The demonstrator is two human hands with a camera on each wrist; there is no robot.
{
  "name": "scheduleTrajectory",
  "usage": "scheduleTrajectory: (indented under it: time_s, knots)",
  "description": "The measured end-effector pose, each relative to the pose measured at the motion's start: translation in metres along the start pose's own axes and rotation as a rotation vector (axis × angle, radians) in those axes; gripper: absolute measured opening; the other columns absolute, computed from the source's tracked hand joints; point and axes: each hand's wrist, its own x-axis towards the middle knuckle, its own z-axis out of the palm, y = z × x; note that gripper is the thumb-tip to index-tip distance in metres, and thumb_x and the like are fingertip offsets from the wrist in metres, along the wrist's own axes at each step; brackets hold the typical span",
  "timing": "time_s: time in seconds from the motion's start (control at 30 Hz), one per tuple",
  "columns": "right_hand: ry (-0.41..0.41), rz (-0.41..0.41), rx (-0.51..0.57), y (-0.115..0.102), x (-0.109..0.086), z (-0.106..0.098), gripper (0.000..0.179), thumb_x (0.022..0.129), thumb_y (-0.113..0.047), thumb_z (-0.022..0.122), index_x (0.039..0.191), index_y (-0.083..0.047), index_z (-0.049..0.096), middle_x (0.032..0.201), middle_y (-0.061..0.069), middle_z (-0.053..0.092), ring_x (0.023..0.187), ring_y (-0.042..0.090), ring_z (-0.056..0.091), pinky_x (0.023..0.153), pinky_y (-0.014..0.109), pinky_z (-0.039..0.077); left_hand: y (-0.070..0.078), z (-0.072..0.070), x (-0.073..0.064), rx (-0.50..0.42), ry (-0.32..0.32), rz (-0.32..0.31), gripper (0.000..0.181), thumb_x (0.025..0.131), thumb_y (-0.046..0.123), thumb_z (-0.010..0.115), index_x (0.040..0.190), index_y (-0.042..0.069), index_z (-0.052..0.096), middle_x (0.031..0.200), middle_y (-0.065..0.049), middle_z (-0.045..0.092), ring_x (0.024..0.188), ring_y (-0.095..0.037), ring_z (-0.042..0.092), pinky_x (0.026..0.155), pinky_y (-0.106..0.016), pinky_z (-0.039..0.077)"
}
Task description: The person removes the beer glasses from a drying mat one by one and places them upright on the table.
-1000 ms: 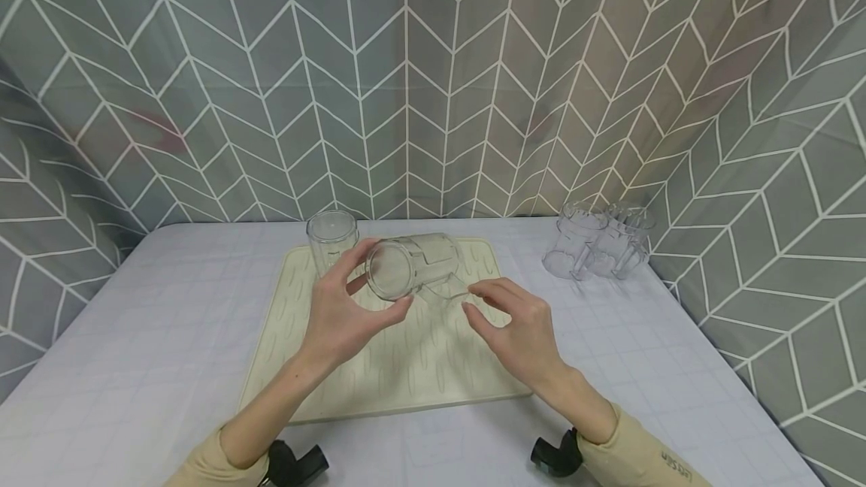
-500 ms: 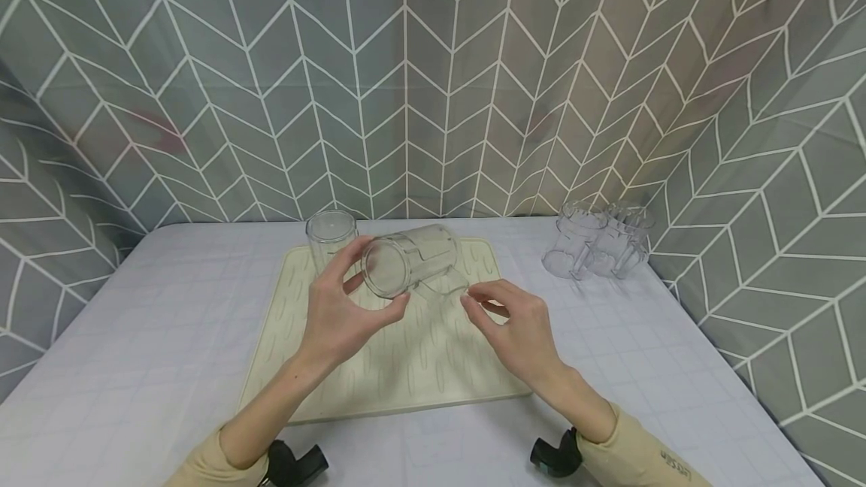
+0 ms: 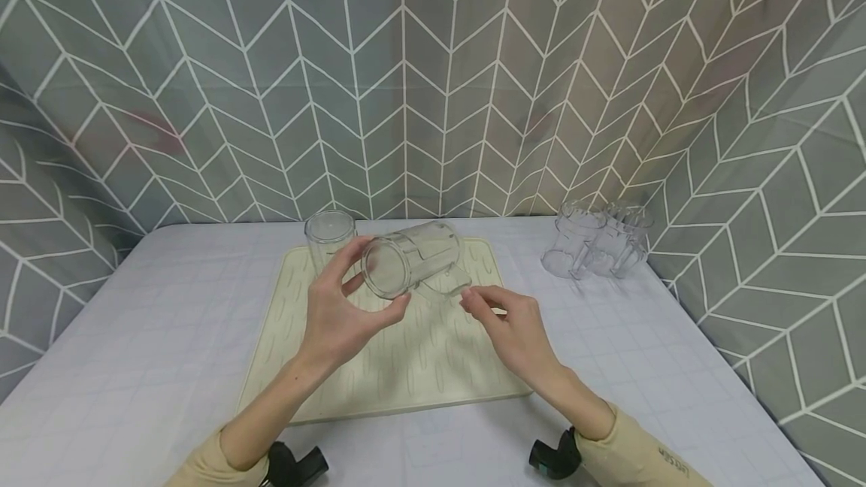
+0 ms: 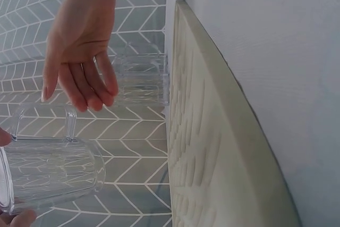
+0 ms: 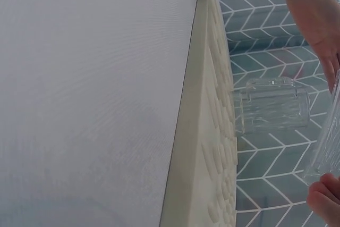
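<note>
- A clear mug (image 3: pixel 419 255) lies on its side in the air above a pale ridged mat (image 3: pixel 379 385), its long axis running from the left hand (image 3: pixel 345 303) rightward and slightly away from the wearer.
- The left hand, clearly the nearer, grips one round end, thumb beneath and fingers along the far side.
- The handle (image 4: pixel 70 123) juts toward the right hand (image 3: pixel 510 322), whose bent fingers reach its outer edge from the wearer's right; whether they pinch it or merely touch, the pictures cannot settle.
- Behind the left hand, a second mug (image 3: pixel 329 239) stands on the mat's far left corner, its lower part partly hidden by the fingers.
- Well apart to the right, more clear mugs (image 3: pixel 578 243) stand close together on the white-covered table (image 3: pixel 135 307), overlapping too much for a sure count.
- Transparent walls blur which end of the held mug is mouth or base; both wrist views cut it off at the frame edge.
</note>
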Motion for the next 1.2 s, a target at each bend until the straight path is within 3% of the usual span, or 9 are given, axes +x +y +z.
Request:
scheduleTrajectory:
  time_s: [0.4, 0.7, 0.83, 1.2]
  knots:
    - [-0.013, 0.13, 0.124, -0.0012, 0.0014, -0.0012, 0.03, 0.099, -0.036, 0.061, 0.102, -0.01, 0.077, 0.094, 0.008, 0.076, 0.089, 0.03, 0.075, 0.079, 0.023, 0.06, -0.0029, 0.0012, -0.001, -0.026, -0.034, 0.033, 0.078, 0.067, 0.01, 0.09, 0.137, 0.008, 0.055, 0.133, -0.004, 0.062, 0.128, -0.021, 0.057, 0.096, -0.034, 0.056]
    - [0.019, 0.191, 0.238, -0.0022, 0.0039, -0.0036, 0.033, 0.095, -0.035, 0.068, 0.107, -0.005, 0.075, 0.097, 0.016, 0.075, 0.086, 0.019, 0.075, 0.079, 0.026, 0.062, -0.0046, 0.0031, -0.0012, -0.072, -0.07, 0.05, 0.081, 0.066, 0.007, 0.092, 0.138, 0.012, 0.054, 0.135, -0.001, 0.06, 0.13, -0.018, 0.055, 0.102, -0.025, 0.051]
    - [0.025, 0.219, 0.292, -0.0029, 0.0051, -0.0044, 0.036, 0.093, -0.036, 0.071, 0.11, -0.004, 0.073, 0.101, 0.02, 0.074, 0.091, 0.027, 0.075, 0.079, 0.027, 0.062, -0.0043, 0.0034, -0.0008, -0.071, -0.088, 0.04, 0.081, 0.066, 0.009, 0.092, 0.138, 0.013, 0.055, 0.135, 0.001, 0.06, 0.127, -0.016, 0.056, 0.1, -0.023, 0.052]
    - [0.05, 0.315, 0.477, -0.0025, 0.0064, -0.0058, 0.038, 0.088, -0.03, 0.077, 0.109, 0.002, 0.071, 0.098, 0.018, 0.075, 0.089, 0.029, 0.075, 0.079, 0.036, 0.063, -0.0044, 0.0041, -0.0012, -0.076, -0.141, -0.019, 0.083, 0.066, 0.011, 0.093, 0.139, 0.014, 0.054, 0.136, 0.0, 0.06, 0.128, -0.018, 0.057, 0.095, -0.029, 0.056]
